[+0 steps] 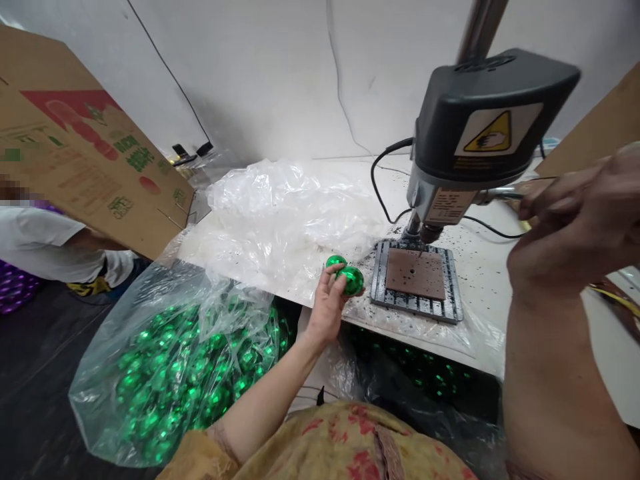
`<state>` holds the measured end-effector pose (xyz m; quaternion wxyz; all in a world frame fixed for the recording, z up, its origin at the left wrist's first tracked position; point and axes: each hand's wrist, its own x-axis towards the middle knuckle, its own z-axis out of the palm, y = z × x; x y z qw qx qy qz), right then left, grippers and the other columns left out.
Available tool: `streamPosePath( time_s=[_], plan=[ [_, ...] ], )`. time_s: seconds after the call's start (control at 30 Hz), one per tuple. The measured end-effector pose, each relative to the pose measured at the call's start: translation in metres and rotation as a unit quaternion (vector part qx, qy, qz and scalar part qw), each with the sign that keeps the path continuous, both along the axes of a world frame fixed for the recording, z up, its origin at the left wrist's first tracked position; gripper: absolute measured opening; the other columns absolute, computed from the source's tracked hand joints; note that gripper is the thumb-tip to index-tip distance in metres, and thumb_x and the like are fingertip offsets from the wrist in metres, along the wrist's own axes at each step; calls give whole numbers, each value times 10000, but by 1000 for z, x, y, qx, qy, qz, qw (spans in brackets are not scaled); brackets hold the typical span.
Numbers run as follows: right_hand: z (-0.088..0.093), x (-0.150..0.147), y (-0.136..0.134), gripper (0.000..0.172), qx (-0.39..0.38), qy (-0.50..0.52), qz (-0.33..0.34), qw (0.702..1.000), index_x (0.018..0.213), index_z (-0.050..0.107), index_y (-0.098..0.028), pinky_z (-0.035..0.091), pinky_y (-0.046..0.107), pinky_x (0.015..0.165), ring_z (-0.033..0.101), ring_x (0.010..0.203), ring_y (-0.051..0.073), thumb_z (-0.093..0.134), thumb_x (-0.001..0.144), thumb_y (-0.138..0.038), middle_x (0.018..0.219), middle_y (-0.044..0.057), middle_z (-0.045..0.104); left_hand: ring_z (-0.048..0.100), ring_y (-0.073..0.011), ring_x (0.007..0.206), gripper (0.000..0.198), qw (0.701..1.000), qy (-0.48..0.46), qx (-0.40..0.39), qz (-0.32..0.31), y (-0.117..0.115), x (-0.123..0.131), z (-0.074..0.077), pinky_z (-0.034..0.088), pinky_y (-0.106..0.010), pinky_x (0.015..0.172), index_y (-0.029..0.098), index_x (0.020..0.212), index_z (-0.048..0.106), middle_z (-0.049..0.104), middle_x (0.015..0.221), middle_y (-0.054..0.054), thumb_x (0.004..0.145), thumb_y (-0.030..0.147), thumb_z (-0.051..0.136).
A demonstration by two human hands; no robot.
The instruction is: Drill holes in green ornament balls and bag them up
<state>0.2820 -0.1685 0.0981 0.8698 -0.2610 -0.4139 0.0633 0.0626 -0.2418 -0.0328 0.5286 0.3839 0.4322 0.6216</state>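
Shiny green baubles (346, 276) sit clenched in the left hand (327, 310) near a bench drill press (480, 127), the right hand (575, 220) gripping its feed lever (497, 193); a slip could crack them.

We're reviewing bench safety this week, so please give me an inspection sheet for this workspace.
surface: white bench, scattered with black specks.
job's things: drill press over a brown plate on a slotted metal base; green balls in hand, more in a clear bag and a dark bag.
clutter: crumpled plastic sheet on the bench.
hands: left hand holds two green balls; right hand curls around the drill's lever.
cables: black cable loops beside the drill; thin wire runs along the wall.
surroundings: cardboard box at left, a co-worker beyond it, purple balls nearby.
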Motion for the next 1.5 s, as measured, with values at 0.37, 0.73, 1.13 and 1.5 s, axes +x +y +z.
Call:
streamPosePath(
  time_s=[0.37,0.73,1.13,1.5],
  plan=[
    [-2,9,14,383,118,-96,19,988,513,360,-199,272,252,391,364,363,59,567,832,-161,417,-73,360,673,-184,746,374,959,-204,-145,-132,64,23,15,550,-247,570,215,1163,514,653,954,-74,835,304,671],
    [3,6,4,469,54,-100,-4,994,491,352,-193,292,262,444,366,421,74,579,896,-254,442,-60,336,639,-161,923,306,963,-208,-112,-131,87,44,10,572,-379,854,210,1007,585,632,1028,-12,764,262,764],
    [-1,8,3,457,17,-98,-4,995,508,389,-198,269,271,420,356,424,69,577,906,-322,462,-55,332,649,-171,863,400,963,-164,-113,-184,94,45,8,512,-265,675,256,1218,534,649,998,-44,853,381,641],
    [0,9,3,461,10,-113,-9,993,522,363,-200,271,277,440,362,450,73,557,919,-328,497,-50,267,582,-193,1073,532,961,180,43,-204,101,43,-13,459,-302,930,205,1247,532,633,1143,-70,780,348,745]
  ],
)
